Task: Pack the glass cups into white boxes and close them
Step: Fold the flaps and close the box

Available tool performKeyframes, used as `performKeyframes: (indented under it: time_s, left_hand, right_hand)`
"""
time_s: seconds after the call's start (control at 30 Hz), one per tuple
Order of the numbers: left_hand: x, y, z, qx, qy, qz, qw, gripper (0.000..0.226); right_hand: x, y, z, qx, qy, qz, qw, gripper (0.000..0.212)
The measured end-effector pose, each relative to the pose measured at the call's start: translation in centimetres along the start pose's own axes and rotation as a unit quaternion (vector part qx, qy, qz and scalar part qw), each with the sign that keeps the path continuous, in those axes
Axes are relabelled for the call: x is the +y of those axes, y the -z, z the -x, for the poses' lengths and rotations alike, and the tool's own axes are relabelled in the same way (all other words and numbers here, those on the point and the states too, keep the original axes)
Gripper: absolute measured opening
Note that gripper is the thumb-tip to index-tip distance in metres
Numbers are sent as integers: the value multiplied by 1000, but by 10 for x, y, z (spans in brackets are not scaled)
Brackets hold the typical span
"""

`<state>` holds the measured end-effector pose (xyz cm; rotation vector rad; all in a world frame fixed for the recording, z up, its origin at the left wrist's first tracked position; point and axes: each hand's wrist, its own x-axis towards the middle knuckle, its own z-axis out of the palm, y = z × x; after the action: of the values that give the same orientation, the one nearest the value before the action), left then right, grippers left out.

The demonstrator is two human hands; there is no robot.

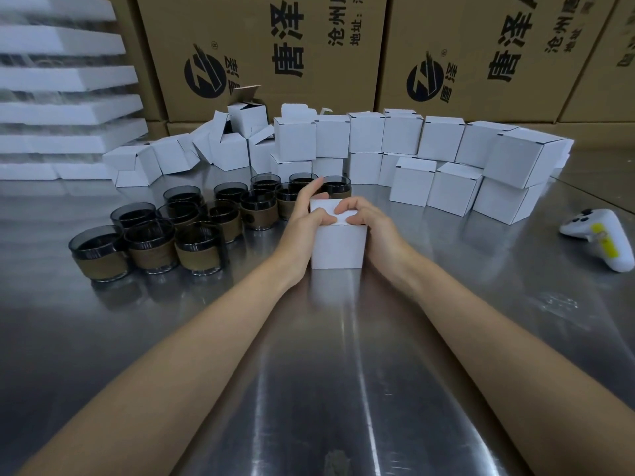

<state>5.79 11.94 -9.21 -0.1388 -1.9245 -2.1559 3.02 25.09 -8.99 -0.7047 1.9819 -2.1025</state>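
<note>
1. Both forearms reach forward; the hands meet on one white box [338,250] standing on the steel table [343,372].
2. The left hand [304,223] wraps the box's left side, thumb pressed on the top flap, index finger raised straight.
3. The right hand [372,228] has its fingers curled, tips and thumb pinching the flap down.
4. The glass cups [192,228] stand left of the fingers; stacked boxes [446,156] sit beyond the fingertips.

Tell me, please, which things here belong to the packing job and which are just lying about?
Job in hand:
- white box, held between left hand and right hand
- glass cups
- closed boxes
- open boxes

Lying about:
- white controller
- brown cartons
- foam sheets
</note>
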Motion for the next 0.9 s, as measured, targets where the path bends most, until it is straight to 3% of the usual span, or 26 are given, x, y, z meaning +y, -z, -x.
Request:
performKeyframes:
  time_s: [0.17,0.4,0.53,0.67,0.77,0.9]
  left_hand:
    - [-2,-1,2,3,16,-6,1000,65]
    - [0,-2,2,23,7,-19,1000,65]
    - [-7,-2,5,44,-4,-32,998,57]
    - [-9,0,2,65,10,-36,997,59]
    - [-9,0,2,59,16,-47,997,54]
    - [-9,-2,1,57,30,-49,997,43]
  right_hand:
    - [7,6,4,-33,7,-42,999,23]
    - [6,4,4,5,8,20,1000,26]
    - [11,12,6,-21,38,167,985,41]
    - [13,33,-1,101,71,239,963,51]
    - [17,49,-4,153,37,294,943,77]
    - [16,51,-7,263,126,418,860,78]
